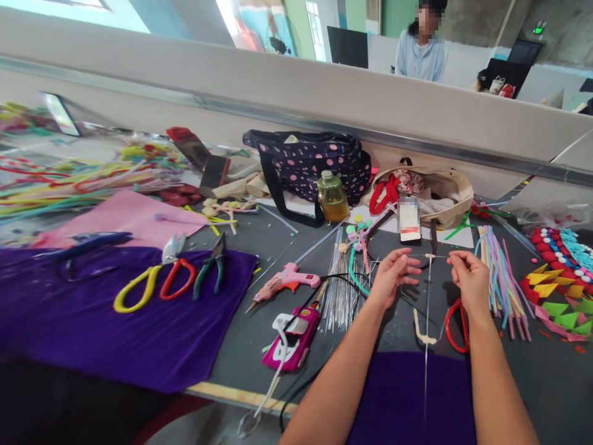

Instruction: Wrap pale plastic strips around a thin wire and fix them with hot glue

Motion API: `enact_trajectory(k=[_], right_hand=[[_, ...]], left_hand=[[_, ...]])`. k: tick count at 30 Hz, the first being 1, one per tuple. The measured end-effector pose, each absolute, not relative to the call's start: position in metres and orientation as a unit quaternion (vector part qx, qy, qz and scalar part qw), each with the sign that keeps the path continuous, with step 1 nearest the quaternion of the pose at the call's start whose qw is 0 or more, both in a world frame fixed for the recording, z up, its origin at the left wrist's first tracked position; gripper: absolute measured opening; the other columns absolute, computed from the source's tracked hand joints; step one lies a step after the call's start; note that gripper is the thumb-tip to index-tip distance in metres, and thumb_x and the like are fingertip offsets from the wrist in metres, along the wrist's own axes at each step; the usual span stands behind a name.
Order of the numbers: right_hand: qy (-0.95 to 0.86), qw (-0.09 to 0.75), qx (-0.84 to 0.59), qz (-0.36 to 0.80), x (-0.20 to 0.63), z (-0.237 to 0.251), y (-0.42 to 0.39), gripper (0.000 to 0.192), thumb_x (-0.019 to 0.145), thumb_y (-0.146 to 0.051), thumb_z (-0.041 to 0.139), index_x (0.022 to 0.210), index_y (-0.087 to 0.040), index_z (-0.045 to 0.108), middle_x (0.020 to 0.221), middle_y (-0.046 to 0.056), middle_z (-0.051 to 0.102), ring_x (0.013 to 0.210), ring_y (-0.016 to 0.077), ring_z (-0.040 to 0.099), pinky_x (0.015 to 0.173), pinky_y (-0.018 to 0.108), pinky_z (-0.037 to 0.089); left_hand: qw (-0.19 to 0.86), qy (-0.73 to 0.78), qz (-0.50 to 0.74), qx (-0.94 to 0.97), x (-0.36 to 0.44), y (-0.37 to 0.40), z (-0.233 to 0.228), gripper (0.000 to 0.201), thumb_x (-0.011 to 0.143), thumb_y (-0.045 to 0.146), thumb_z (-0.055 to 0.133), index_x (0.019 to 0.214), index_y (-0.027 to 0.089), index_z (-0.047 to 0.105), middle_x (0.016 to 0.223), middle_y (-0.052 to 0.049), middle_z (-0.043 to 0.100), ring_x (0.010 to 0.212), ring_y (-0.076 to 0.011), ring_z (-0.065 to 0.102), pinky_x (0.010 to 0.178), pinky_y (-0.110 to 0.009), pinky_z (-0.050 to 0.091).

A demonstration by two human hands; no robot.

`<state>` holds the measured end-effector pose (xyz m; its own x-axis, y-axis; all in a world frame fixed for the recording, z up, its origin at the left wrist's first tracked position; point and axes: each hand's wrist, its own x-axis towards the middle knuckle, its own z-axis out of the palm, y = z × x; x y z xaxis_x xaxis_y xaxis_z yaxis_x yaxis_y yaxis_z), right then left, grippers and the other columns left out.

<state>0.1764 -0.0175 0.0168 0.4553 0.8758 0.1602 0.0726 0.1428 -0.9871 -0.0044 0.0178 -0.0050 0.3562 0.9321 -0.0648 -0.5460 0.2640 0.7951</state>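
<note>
Centrally, left hand [391,272] and right hand [467,278] each pinch an end of a thin wire [428,255] running side to side between them above the table [259,334], equally near both.

No text, brand or number can be read anywhere. The label on the white card [409,219] at centre right is blurred out, and the green sign [538,28] at upper right is too small to read.
</note>
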Motion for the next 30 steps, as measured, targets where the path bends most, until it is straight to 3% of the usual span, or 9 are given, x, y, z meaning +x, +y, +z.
enact_trajectory(k=[5, 9, 13, 17, 20, 23, 25, 30], right_hand=[[-0.332, 0.694, -0.540, 0.343, 0.172, 0.014, -0.014, 0.026, 0.071, -0.037, 0.071, 0.085, -0.016, 0.064, 0.073, 0.001, 0.063, 0.038, 0.0020, 0.035, 0.033, 0.017, 0.019], [-0.314, 0.699, -0.531, 0.362, 0.170, 0.017, -0.014, 0.027, 0.071, -0.040, 0.070, 0.083, -0.016, 0.065, 0.071, 0.001, 0.062, 0.040, 0.0030, 0.037, 0.033, 0.016, 0.020], [-0.303, 0.707, -0.526, 0.363, 0.170, 0.018, -0.016, 0.029, 0.072, -0.042, 0.070, 0.085, -0.016, 0.065, 0.071, 0.001, 0.062, 0.041, 0.0029, 0.037, 0.033, 0.015, 0.019], [-0.303, 0.709, -0.523, 0.362, 0.173, 0.015, -0.016, 0.034, 0.074, -0.047, 0.068, 0.087, -0.016, 0.066, 0.073, 0.002, 0.064, 0.040, 0.0023, 0.037, 0.032, 0.015, 0.018], [-0.323, 0.681, -0.541, 0.373, 0.178, 0.014, -0.014, 0.042, 0.075, -0.054, 0.064, 0.095, -0.017, 0.065, 0.080, 0.004, 0.067, 0.046, 0.0053, 0.047, 0.034, 0.015, 0.025], [-0.348, 0.651, -0.579, 0.346, 0.186, 0.017, -0.015, 0.050, 0.077, -0.060, 0.059, 0.104, -0.019, 0.063, 0.094, 0.007, 0.068, 0.071, 0.0129, 0.062, 0.046, 0.017, 0.042], [-0.344, 0.662, -0.595, 0.299, 0.192, 0.021, -0.018, 0.051, 0.077, -0.061, 0.057, 0.107, -0.020, 0.062, 0.100, 0.007, 0.067, 0.083, 0.0155, 0.063, 0.055, 0.020, 0.047], [-0.317, 0.695, -0.578, 0.288, 0.195, 0.027, -0.049, 0.045, 0.073, -0.049, 0.068, 0.108, -0.022, 0.059, 0.097, 0.004, 0.065, 0.063, 0.0089, 0.058, 0.048, 0.017, 0.042]], left_hand=[[0.824, 0.228, 0.430, 0.290, -0.001, 0.016, -0.009, 0.040, 0.089, 0.042, 0.051, 0.113, 0.011, 0.058, 0.111, -0.019, 0.066, 0.094, -0.0240, 0.067, 0.073, -0.033, 0.055], [0.874, 0.133, 0.394, 0.249, 0.001, 0.012, -0.006, 0.045, 0.092, 0.044, 0.043, 0.128, 0.018, 0.047, 0.121, -0.018, 0.061, 0.112, -0.0301, 0.059, 0.087, -0.048, 0.050], [0.904, 0.075, 0.349, 0.234, -0.002, 0.008, 0.001, 0.045, 0.094, 0.042, 0.040, 0.135, 0.025, 0.040, 0.132, -0.017, 0.054, 0.127, -0.0338, 0.046, 0.090, -0.061, 0.043], [0.929, 0.037, 0.301, 0.213, -0.003, 0.005, 0.004, 0.043, 0.095, 0.038, 0.036, 0.135, 0.022, 0.041, 0.139, -0.020, 0.046, 0.135, -0.0367, 0.034, 0.091, -0.067, 0.037], [0.937, 0.020, 0.293, 0.191, -0.003, 0.005, 0.004, 0.043, 0.096, 0.036, 0.033, 0.136, 0.020, 0.041, 0.140, -0.022, 0.044, 0.136, -0.0376, 0.031, 0.093, -0.070, 0.033], [0.932, 0.018, 0.317, 0.177, -0.003, 0.006, 0.004, 0.045, 0.097, 0.039, 0.031, 0.136, 0.020, 0.040, 0.139, -0.022, 0.045, 0.136, -0.0367, 0.031, 0.095, -0.071, 0.030], [0.923, 0.023, 0.342, 0.173, -0.004, 0.007, 0.005, 0.045, 0.097, 0.041, 0.031, 0.136, 0.020, 0.040, 0.139, -0.022, 0.045, 0.136, -0.0357, 0.032, 0.096, -0.070, 0.029], [0.903, 0.030, 0.395, 0.168, -0.006, 0.009, 0.006, 0.044, 0.096, 0.041, 0.033, 0.134, 0.020, 0.042, 0.142, -0.020, 0.043, 0.136, -0.0338, 0.032, 0.099, -0.068, 0.028]])
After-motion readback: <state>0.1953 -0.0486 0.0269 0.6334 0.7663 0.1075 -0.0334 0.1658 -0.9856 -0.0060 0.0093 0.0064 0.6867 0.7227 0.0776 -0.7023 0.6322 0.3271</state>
